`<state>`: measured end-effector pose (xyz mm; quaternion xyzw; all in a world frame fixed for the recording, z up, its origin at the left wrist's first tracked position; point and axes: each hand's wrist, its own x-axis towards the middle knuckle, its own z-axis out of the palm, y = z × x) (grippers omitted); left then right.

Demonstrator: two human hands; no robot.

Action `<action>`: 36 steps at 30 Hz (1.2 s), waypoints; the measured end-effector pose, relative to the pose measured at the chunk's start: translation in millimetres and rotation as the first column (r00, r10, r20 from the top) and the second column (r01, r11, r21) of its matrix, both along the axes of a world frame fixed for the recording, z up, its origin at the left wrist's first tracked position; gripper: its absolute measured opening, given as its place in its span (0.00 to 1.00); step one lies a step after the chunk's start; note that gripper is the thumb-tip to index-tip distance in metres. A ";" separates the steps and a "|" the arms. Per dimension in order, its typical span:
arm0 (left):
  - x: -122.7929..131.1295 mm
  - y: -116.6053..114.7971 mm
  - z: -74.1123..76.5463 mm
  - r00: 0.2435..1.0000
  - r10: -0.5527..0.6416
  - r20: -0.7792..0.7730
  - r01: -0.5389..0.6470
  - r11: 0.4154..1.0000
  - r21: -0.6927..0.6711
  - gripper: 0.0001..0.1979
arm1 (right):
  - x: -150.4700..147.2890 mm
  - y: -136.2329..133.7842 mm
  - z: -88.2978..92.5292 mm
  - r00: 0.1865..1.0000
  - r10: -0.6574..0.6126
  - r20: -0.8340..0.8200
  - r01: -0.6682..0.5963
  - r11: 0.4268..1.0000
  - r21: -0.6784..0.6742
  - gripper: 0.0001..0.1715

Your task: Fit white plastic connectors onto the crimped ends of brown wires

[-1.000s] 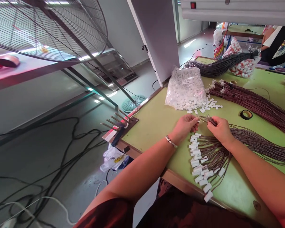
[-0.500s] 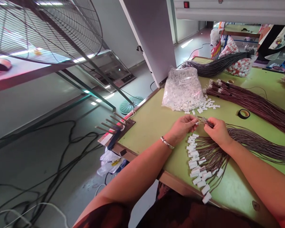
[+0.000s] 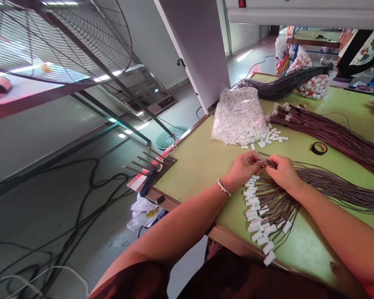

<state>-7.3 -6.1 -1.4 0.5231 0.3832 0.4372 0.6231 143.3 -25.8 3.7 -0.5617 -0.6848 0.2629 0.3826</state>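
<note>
My right hand [image 3: 281, 172] is closed around a small bunch of brown wires, whose bare metal ends point left. Against those ends, my left hand [image 3: 245, 167] is pinched; what its fingertips hold is too small to make out. Below both hands, brown wires [image 3: 280, 199] fan out with white connectors [image 3: 253, 214] on their ends. Beyond my hands stands a clear plastic bag [image 3: 238, 114] full of white connectors, with loose connectors [image 3: 272, 136] spilled beside it.
The green table [image 3: 193, 166] also bears a black tape roll [image 3: 318, 148], dark red wires [image 3: 330, 133], black wires [image 3: 274, 86] and a bag of red-and-white parts [image 3: 313, 87]. Metal prongs [image 3: 146, 162] stick out at its left corner. A large fan [image 3: 65, 37] is at upper left.
My left hand has moved slightly right, up against the wire ends at my right hand. The white piece seen at its fingertips before is now hidden. The view has shifted a little.
</note>
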 end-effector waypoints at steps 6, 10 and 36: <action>-1.5 0.9 -1.0 0.999 -0.035 -0.039 0.034 0.999 -0.015 0.07 | 2.7 -0.4 2.2 1.000 0.028 0.010 -0.027 1.000 -0.014 0.06; -7.0 3.5 -1.3 0.996 -0.087 0.013 0.087 0.996 -0.024 0.11 | 5.0 1.7 1.8 0.997 0.061 -0.038 -0.063 0.997 -0.049 0.08; -4.2 1.8 -3.4 0.990 -0.019 -0.139 0.019 1.000 -0.004 0.07 | 3.8 3.8 -2.2 1.000 -0.009 0.021 0.009 1.000 -0.004 0.11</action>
